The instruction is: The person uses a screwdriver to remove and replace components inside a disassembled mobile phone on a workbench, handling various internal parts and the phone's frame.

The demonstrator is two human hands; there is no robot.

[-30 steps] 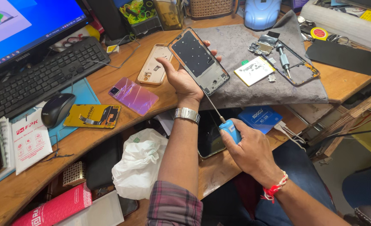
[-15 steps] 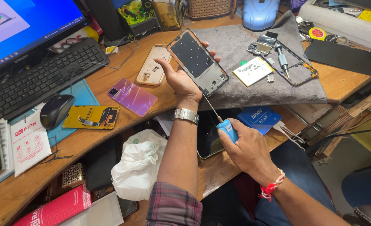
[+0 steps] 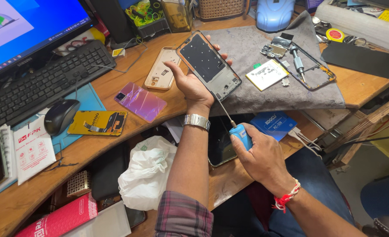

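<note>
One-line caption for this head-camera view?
Left hand holds an opened phone frame; right hand works a blue-handled screwdriver at its edge.

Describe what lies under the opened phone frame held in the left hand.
Under the opened phone frame the left hand grips its underside, above a grey cloth spread over the wooden desk. The right hand points a blue-handled screwdriver at its lower edge. The frame's underside is hidden.

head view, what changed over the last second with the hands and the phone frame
Very little. The left hand holds the opened phone frame tilted over the grey cloth as before, and the right hand keeps its grip on the blue-handled screwdriver, tip at the frame's lower edge. Nothing was picked up or let go. The purple back cover and mouse stayed put.
</note>
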